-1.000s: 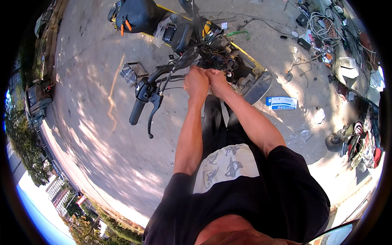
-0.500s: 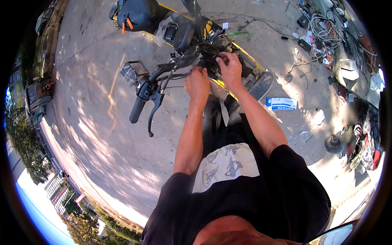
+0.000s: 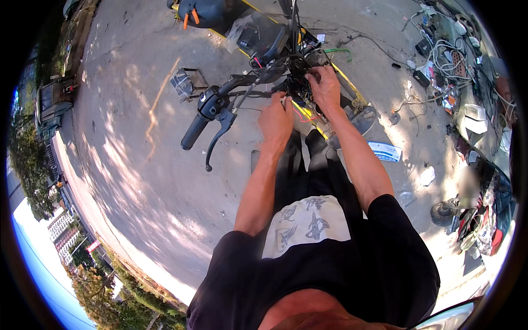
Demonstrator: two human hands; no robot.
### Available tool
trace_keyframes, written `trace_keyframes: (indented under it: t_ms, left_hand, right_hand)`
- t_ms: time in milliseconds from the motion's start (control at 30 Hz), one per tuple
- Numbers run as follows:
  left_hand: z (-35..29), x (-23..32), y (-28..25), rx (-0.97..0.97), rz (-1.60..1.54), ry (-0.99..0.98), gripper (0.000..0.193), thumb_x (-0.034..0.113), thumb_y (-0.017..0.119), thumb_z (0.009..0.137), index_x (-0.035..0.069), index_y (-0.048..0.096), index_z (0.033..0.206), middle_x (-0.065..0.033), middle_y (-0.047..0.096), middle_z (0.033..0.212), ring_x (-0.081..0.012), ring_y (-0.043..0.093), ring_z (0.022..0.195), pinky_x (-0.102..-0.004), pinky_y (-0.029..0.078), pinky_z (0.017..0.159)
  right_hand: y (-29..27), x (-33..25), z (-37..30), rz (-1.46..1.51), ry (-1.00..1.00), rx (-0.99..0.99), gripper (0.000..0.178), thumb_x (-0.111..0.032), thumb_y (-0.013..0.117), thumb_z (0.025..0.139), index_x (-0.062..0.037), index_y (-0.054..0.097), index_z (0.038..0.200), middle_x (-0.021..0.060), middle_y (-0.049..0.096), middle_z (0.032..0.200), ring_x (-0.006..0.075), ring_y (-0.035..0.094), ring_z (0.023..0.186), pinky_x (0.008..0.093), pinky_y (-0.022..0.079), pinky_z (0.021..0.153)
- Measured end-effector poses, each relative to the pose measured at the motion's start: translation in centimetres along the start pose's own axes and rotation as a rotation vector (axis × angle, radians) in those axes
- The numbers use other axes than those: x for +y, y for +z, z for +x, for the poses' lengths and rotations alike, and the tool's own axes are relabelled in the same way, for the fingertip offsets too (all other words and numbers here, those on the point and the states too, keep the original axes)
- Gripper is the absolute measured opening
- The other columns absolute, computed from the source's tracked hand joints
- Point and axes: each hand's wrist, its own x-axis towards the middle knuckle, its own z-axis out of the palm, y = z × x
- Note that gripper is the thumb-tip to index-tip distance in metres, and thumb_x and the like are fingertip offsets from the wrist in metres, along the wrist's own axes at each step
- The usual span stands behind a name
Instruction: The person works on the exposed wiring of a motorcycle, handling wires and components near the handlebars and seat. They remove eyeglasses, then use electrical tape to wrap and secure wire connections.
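A motorbike-like vehicle stands ahead of me, its handlebar (image 3: 236, 82) reaching out to the left with a black grip (image 3: 193, 133) and a brake lever (image 3: 219, 140). Behind the handlebar, a tangle of black wires (image 3: 297, 83) hangs exposed, with thin red wires (image 3: 306, 116) dangling below. At the tangle's near left side, my left hand (image 3: 275, 118) is closed, fingertips pinching black wires. My right hand (image 3: 325, 91) is closed at its right side, thumb and fingers pressed on the black wires. The exact pieces between the fingertips are partly hidden.
Yellow frame rails (image 3: 352, 85) run past the wiring. A dark seat (image 3: 212, 12) with orange-handled pliers (image 3: 191, 17) lies at the far left. Right of my arm are a blue-and-white packet (image 3: 385, 151) and, beyond, piled cables (image 3: 448, 60) and scrap. A small metal box (image 3: 190, 83) sits left.
The view has shifted, so the vehicle appears farther right and higher. My left hand has drawn back slightly toward me relative to the handlebar; my right hand stays at the wiring.
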Motion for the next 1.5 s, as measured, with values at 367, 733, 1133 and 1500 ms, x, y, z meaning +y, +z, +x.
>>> trace_keyframes:
  t_ms: [367, 733, 1133, 1500]
  left_hand:
    - [-10.0, -14.4, -3.1, -0.154, -0.032, -0.214, 0.026, 0.025, 0.060, 0.105, 0.010, 0.067, 0.125, -0.0209, 0.076, 0.093, -0.0430, 0.075, 0.092, -0.0543, 0.057, 0.082]
    - [-8.8, -30.8, -8.0, -0.146, -0.087, -0.176, 0.019, 0.021, 0.064, 0.102, 0.008, 0.071, 0.115, -0.0168, 0.077, 0.108, -0.0412, 0.073, 0.102, -0.0527, 0.057, 0.090]
    - [0.7, -43.2, -20.2, -0.112, -0.149, -0.219, 0.026, 0.026, 0.070, 0.102, 0.005, 0.071, 0.117, -0.0101, 0.074, 0.089, -0.0258, 0.072, 0.076, -0.0417, 0.056, 0.073]
    - [2.6, -26.2, -35.4, 0.225, -0.872, 0.090, 0.024, 0.019, 0.069, 0.109, 0.001, 0.067, 0.124, -0.0016, 0.063, 0.089, -0.0091, 0.057, 0.066, -0.0232, 0.043, 0.059]
  right_hand:
    - [-6.1, 3.1, -10.4, -0.006, 0.095, -0.098, 0.019, -0.018, 0.077, 0.099, -0.0031, 0.067, 0.093, 0.0063, 0.060, 0.083, 0.0180, 0.058, 0.069, 0.0341, 0.050, 0.067]
    - [-5.3, 0.7, -19.9, -0.078, 0.181, 0.064, 0.024, -0.013, 0.062, 0.108, -0.0016, 0.073, 0.126, 0.0088, 0.064, 0.102, 0.0201, 0.062, 0.084, 0.0338, 0.052, 0.077]
    - [6.5, -17.6, -18.9, 0.261, 0.250, 0.335, 0.030, -0.014, 0.060, 0.112, -0.0020, 0.068, 0.139, 0.0028, 0.062, 0.118, 0.0113, 0.059, 0.100, 0.0257, 0.049, 0.087]
    - [0.9, -33.8, -12.2, 0.301, -0.500, 0.478, 0.031, -0.013, 0.063, 0.109, 0.0010, 0.066, 0.137, 0.0093, 0.060, 0.113, 0.0161, 0.058, 0.093, 0.0320, 0.051, 0.079]
